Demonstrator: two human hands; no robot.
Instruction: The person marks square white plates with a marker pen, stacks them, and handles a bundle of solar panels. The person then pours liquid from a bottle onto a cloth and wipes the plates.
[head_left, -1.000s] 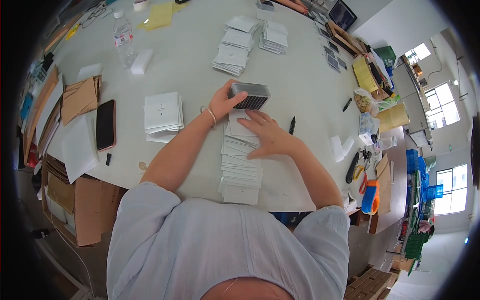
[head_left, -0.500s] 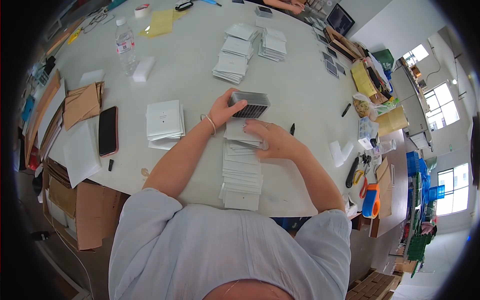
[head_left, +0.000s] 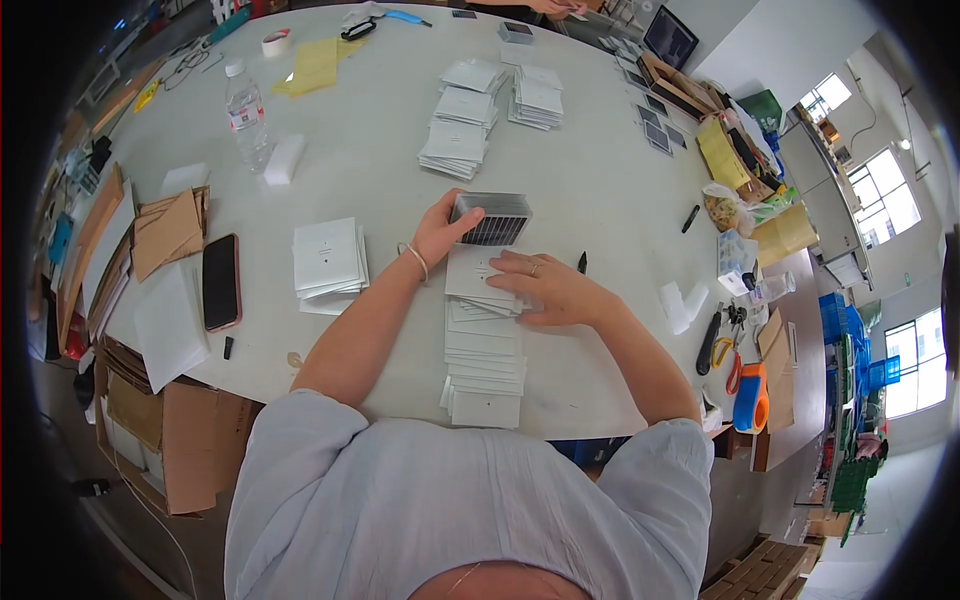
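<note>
My left hand [head_left: 443, 232] is closed round a stack of small dark panels [head_left: 497, 220] with a fine line grid, thumb on the near face. The stack stands on edge on the table, just beyond a long overlapping row of white square cards [head_left: 483, 355]. My right hand [head_left: 560, 288] lies over the far end of that row, fingers stretched out and touching the top white card [head_left: 470, 270]; it grips nothing that I can make out. Left of my left forearm sits a separate pile of white cards [head_left: 328, 255].
Further piles of white cards [head_left: 457, 145] stand at the far middle. A water bottle [head_left: 246, 115], white foam block [head_left: 285, 160] and phone [head_left: 221, 282] are at left. A black marker [head_left: 583, 262], scissors [head_left: 721, 352] and tape dispenser [head_left: 750, 400] lie at right. Another person's hands [head_left: 558, 8] show at the far edge.
My right hand's fingers have straightened and spread a little over the top white card. My left hand still holds the panel stack, now turned more squarely to me. The view has shifted slightly.
</note>
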